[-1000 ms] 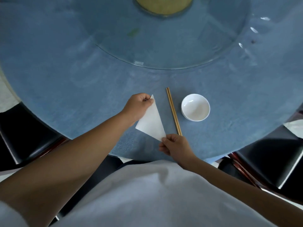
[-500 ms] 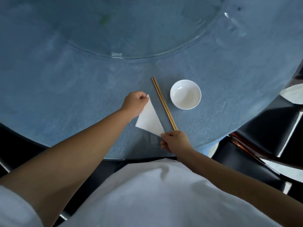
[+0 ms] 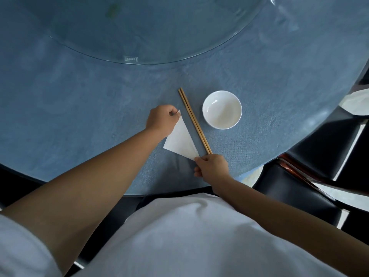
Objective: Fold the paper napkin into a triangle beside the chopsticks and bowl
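Note:
A white paper napkin (image 3: 182,142), folded into a triangle, lies flat on the blue tablecloth just left of a pair of wooden chopsticks (image 3: 194,120). My left hand (image 3: 162,119) pinches the napkin's far tip. My right hand (image 3: 212,166) pinches its near tip, close to the chopsticks' near ends. An empty white bowl (image 3: 222,109) stands to the right of the chopsticks, apart from them.
The round table (image 3: 79,100) carries a large glass turntable (image 3: 151,31) at the far side. Dark chairs stand at the right (image 3: 311,184) and lower left. The table's near edge runs just in front of my torso.
The view has shifted, so everything sits a little differently in frame. Both hands keep their pinch on the napkin's two tips; the napkin stays beside the chopsticks.

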A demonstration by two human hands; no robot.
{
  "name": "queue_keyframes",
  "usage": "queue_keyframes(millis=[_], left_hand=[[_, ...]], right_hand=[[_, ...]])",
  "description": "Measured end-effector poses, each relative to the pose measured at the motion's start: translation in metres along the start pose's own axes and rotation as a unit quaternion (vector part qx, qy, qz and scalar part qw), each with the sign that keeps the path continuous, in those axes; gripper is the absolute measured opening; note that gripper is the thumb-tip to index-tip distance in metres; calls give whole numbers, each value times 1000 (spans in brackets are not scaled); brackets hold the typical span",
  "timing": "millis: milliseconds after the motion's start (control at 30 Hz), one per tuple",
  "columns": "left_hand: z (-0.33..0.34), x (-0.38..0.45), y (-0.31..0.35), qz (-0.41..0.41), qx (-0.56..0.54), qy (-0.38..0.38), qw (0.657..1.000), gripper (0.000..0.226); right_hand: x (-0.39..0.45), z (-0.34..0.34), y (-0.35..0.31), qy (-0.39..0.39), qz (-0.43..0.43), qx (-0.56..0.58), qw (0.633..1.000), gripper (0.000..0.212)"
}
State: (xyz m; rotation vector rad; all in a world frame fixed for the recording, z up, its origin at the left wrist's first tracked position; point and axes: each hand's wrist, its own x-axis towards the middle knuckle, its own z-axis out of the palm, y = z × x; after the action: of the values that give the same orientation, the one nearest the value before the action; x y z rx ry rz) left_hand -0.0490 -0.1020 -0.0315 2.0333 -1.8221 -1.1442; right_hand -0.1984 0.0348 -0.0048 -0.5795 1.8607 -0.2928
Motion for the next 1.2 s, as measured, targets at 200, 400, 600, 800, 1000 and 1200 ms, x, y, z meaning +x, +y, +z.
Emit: queue_keyframes(millis=[200, 400, 600, 800, 1000, 1200], left_hand=[[1, 0, 1, 4, 3, 28, 1000, 26], [-5, -20, -13, 158, 64, 39, 985, 31], [-3, -27, -28, 289, 284, -24, 914, 49], [-6, -28, -23, 276, 310, -36, 909, 51], [-8, -30, -15, 265, 298, -43, 916, 47], [-26, -46, -6, 271, 287, 16, 919, 62]], right_hand=[[-10, -11, 6, -9, -35, -64, 997, 37], [-15, -30, 15, 68, -263, -242, 931, 7], [11, -20, 21, 44, -540, -508, 670, 47], [18, -18, 31, 62, -569, -501, 649, 30], [14, -23, 37, 90, -593, -471, 647, 19], [2, -31, 8, 76, -573, -476, 663, 28]])
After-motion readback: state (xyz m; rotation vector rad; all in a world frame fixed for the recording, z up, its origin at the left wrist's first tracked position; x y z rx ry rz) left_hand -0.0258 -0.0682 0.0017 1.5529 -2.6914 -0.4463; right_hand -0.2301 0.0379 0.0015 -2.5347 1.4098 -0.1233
